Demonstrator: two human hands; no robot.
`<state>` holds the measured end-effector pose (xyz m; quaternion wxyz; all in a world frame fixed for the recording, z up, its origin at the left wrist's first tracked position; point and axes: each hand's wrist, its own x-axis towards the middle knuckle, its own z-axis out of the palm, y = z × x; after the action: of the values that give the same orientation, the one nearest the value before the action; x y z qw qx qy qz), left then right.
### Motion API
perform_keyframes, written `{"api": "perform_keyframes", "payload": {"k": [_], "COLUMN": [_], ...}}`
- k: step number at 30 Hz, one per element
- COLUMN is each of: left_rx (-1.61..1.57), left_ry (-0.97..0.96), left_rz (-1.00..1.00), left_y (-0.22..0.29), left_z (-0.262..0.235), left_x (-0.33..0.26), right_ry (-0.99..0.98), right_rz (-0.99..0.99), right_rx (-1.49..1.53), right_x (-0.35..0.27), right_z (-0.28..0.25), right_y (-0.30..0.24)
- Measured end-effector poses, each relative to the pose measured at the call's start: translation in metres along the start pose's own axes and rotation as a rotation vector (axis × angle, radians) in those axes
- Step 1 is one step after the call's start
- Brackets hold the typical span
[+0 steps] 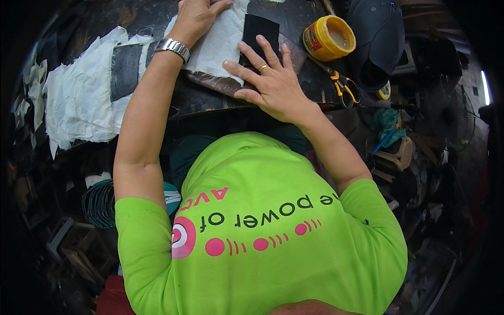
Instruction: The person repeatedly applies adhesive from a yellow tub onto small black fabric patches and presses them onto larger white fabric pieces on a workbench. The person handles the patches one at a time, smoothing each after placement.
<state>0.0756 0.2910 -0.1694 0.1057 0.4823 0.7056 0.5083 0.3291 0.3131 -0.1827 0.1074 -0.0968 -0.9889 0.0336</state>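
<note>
At 11 o'clock: left hand [197, 18] cropped by upper edge, grip can't be told | 12: white cloth [220, 50], far end cut off; one black patch [262, 31], partly covered by right hand [275, 86], fingers splayed, grasping nothing | 1: one yellow jar [316, 47] | 2: one pair of scissors [344, 88], blade tips indistinct

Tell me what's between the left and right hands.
White cloth lies between the left hand and the right hand, seen in the head view.
</note>
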Motion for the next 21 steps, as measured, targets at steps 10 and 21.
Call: {"api": "perform_keyframes", "payload": {"k": [10,21], "left_rx": [0.054,-0.042], "left_ry": [0.015,-0.007], "left_rz": [-0.013,0.216], "left_y": [-0.004,0.009], "left_z": [0.005,-0.020], "left_x": [0.003,0.003], "right_ry": [-0.160,0.536], "right_rz": [-0.089,0.363], "right_rx": [0.140,0.924], "right_x": [-0.009,0.017], "right_z": [-0.009,-0.034], "right_y": [0.014,0.033]}}
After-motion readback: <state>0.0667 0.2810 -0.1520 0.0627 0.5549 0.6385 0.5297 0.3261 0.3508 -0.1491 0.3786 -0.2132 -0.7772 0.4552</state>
